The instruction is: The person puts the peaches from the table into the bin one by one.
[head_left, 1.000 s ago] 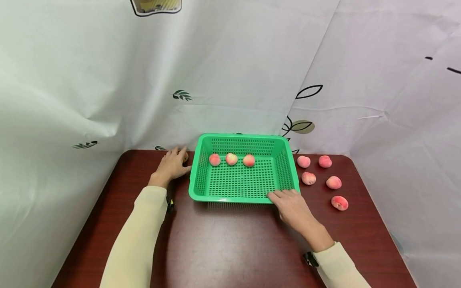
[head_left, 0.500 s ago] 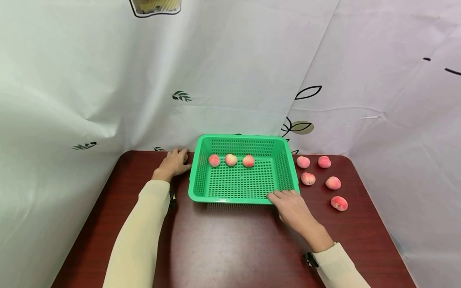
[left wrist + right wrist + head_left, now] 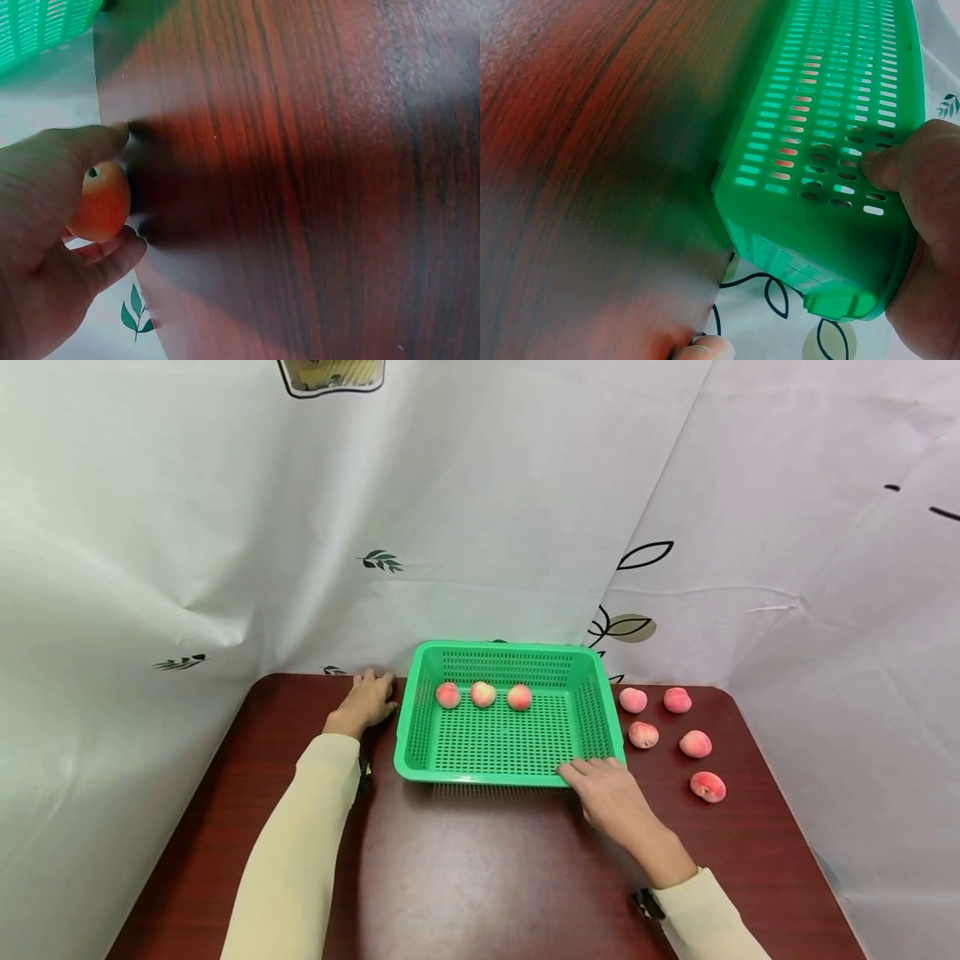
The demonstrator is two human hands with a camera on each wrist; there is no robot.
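At the table's back left, my left hand (image 3: 365, 701) has its fingers and thumb curled round a peach (image 3: 103, 206). In the left wrist view the thumb lies along one side of it and the fingertips along the other. From the head view that peach is hidden by the hand. My right hand (image 3: 609, 793) grips the near right corner of a green plastic basket (image 3: 480, 780), the thumb pressed to its outer wall. Inside the basket, three peaches stand in a row toward the back: left (image 3: 448, 696), middle (image 3: 483, 694) and right (image 3: 519, 697).
Several peaches (image 3: 695, 744) lie loose on the dark red table (image 3: 465, 877), right of the basket. A white patterned curtain (image 3: 480, 510) hangs along the back edge and both sides.
The left hand has closed further round the peach, and its forearm has shifted a little to the right. My right hand, the basket and the other peaches stay in place.
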